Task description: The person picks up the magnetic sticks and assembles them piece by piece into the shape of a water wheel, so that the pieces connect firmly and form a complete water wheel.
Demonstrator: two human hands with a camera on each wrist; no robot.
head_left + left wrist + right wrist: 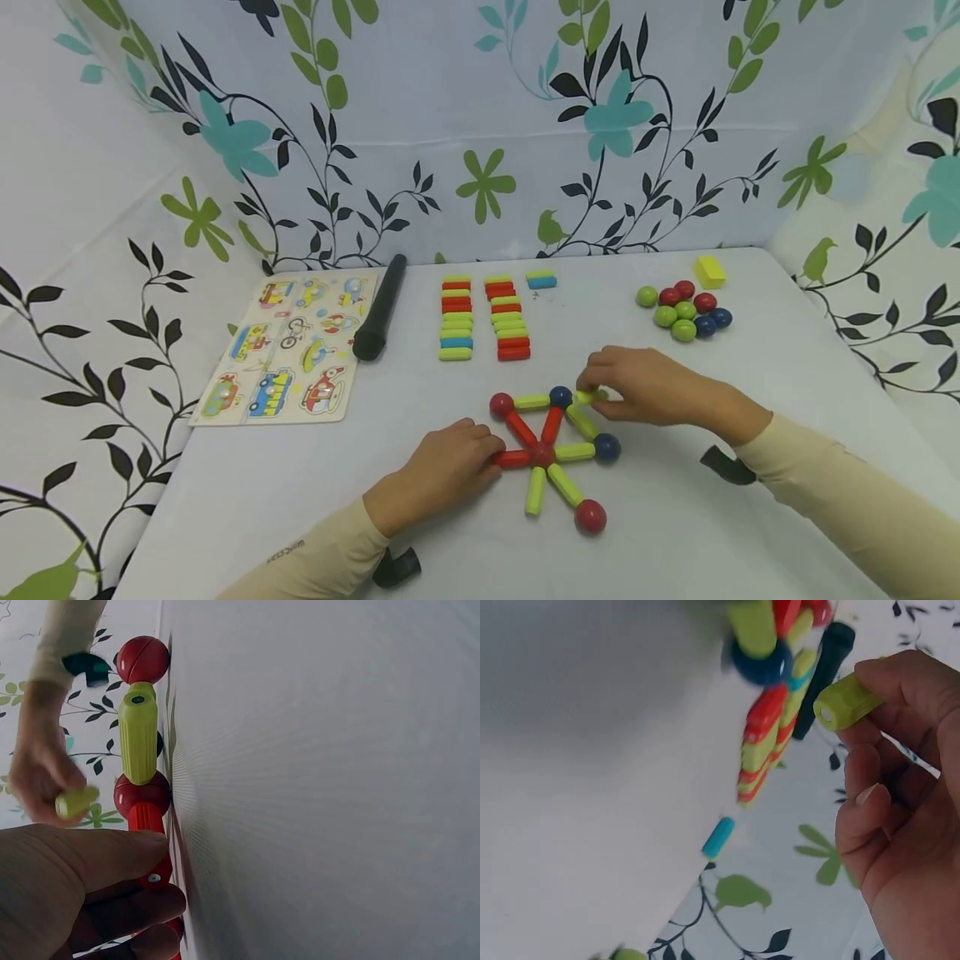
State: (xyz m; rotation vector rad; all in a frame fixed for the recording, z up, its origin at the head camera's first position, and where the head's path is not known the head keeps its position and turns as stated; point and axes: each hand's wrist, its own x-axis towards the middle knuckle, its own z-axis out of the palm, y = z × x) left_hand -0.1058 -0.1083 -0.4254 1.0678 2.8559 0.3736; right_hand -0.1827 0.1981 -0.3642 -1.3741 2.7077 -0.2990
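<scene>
Pinching lime-green ribbed rod (846, 703) in right hand (648, 385) beside shiny dark-blue ball (560, 397), holding red ribbed rod (513, 459) in left hand (450, 462) down-left of it; apparently attaching, needing careful end alignment.

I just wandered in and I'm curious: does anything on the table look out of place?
Mostly no: nothing looks spilled or broken. The one oddity is a black microphone-like object lying by the puzzle board, seemingly unrelated to the rods and balls.

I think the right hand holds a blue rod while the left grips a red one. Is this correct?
Not quite: the right hand holds a yellow-green rod, as the right wrist view shows; the left hand grips a red rod.
</scene>
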